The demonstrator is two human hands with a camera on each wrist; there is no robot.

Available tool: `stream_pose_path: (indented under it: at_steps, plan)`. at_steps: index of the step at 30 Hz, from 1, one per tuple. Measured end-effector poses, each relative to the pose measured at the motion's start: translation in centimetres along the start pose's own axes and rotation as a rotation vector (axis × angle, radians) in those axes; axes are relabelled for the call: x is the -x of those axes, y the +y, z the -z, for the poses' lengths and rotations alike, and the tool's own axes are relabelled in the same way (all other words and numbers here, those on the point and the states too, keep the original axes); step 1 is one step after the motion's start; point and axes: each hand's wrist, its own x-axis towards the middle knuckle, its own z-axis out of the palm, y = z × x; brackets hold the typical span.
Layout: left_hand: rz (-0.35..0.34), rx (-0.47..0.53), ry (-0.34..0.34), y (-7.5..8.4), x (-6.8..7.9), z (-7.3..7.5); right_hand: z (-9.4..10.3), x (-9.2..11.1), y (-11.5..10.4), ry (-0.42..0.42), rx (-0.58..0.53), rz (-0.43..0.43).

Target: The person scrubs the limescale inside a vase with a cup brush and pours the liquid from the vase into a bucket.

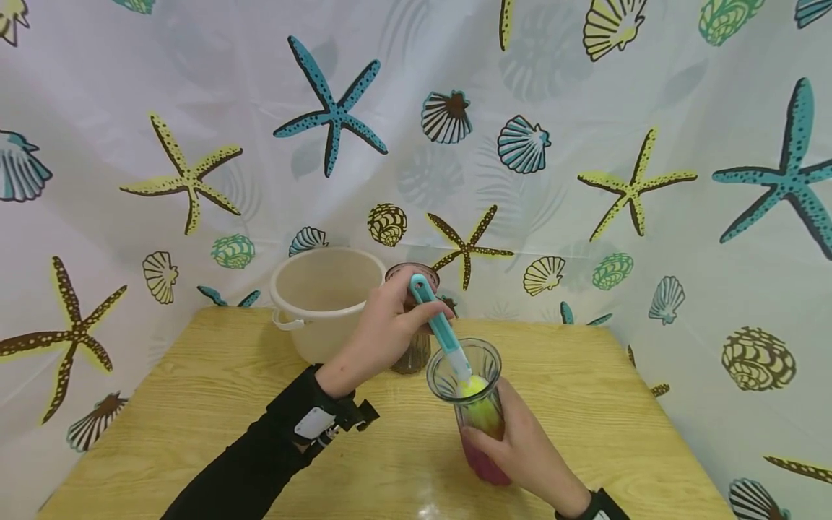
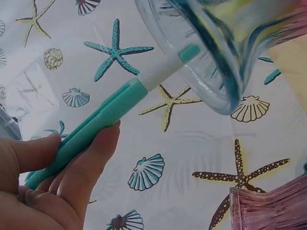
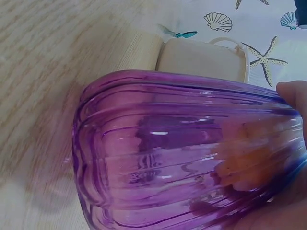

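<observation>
My left hand (image 1: 380,325) holds the teal handle of a cleaning brush (image 1: 437,321), thumb on one side and fingers on the other, as the left wrist view shows. The brush slants down through the mouth of a ribbed glass vase (image 1: 484,468). Its yellow head (image 1: 477,393) is inside the vase. Purple at the base and clear near the flared rim, the vase tilts with its mouth towards the left hand. My right hand (image 1: 529,451) grips the vase around its upper body. In the right wrist view, the purple vase base (image 3: 158,158) fills the middle.
A cream bucket (image 1: 325,336) with a handle stands at the back left of the wooden table (image 1: 390,462). Beside it is a second ribbed glass vase (image 1: 411,355), partly hidden behind my left hand. A curtain (image 1: 403,87) printed with starfish and shells surrounds the table.
</observation>
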Motion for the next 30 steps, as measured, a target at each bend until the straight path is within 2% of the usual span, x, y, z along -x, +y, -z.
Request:
stream_pose_path:
  at_steps: [4, 8, 15, 18, 24, 30]
  plan:
    - [0.009, 0.04, 0.011, 0.0, 0.0, 0.1, 0.1, 0.0, 0.0, -0.007, -0.016, -0.016]
    - [0.032, 0.047, -0.006, -0.7, 0.2, -0.7, 0.1, 0.0, 0.0, -0.005, -0.028, -0.025]
    - [0.099, 0.047, -0.141, -2.2, 0.9, -3.4, 0.1, -0.1, -0.2, -0.015, -0.028, -0.02]
    - [0.117, 0.03, -0.173, -2.7, 1.3, -4.2, 0.1, -0.1, -0.2, -0.02, -0.026, -0.027]
    - [0.122, 0.0, -0.15, -2.9, 1.8, -4.6, 0.2, 0.1, -0.2, -0.016, -0.015, -0.019]
    - [0.076, -0.03, -0.132, -2.7, 2.2, -4.4, 0.2, 0.0, -0.1, -0.013, -0.008, -0.001]
